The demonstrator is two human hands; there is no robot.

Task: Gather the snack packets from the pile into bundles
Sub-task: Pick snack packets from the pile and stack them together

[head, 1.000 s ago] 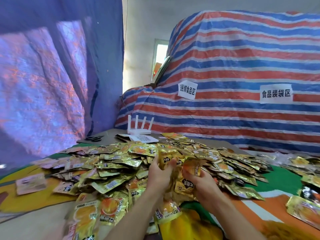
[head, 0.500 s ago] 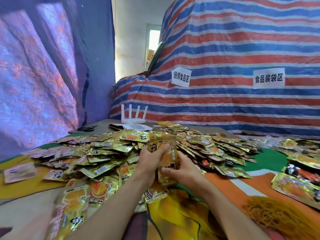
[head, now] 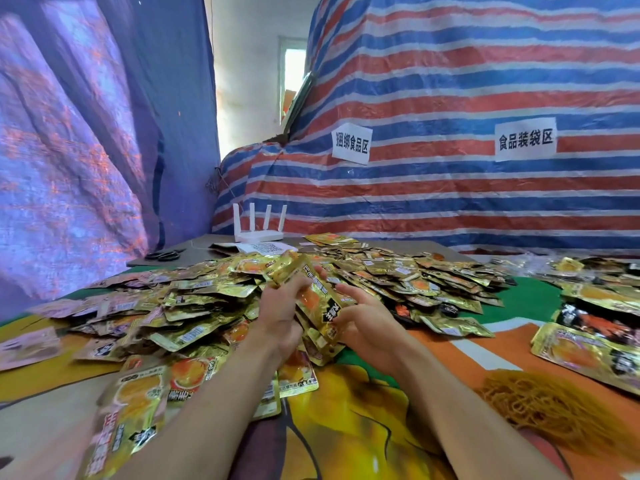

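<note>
A wide pile of gold snack packets (head: 214, 299) covers the table in front of me. Between my hands a small stack of gold packets (head: 317, 299) stands tilted, its top leaning to the left. My left hand (head: 280, 313) grips the stack's left side with the fingers curled over its upper edge. My right hand (head: 363, 317) holds the right side, fingers curved around the packets' edge. The stack's lower end sits among loose packets on the near edge of the pile.
More packets (head: 588, 323) lie at the right. A heap of tan rubber bands (head: 547, 407) sits at the near right. A white router (head: 258, 233), scissors (head: 166, 254) and papers are at the back. Striped tarpaulin with two paper signs hangs behind; blue tarpaulin on the left.
Both hands have lifted packets out of the pile and pressed them together into a stack. The stack was upright half a second ago and now leans left. My head has moved closer.
</note>
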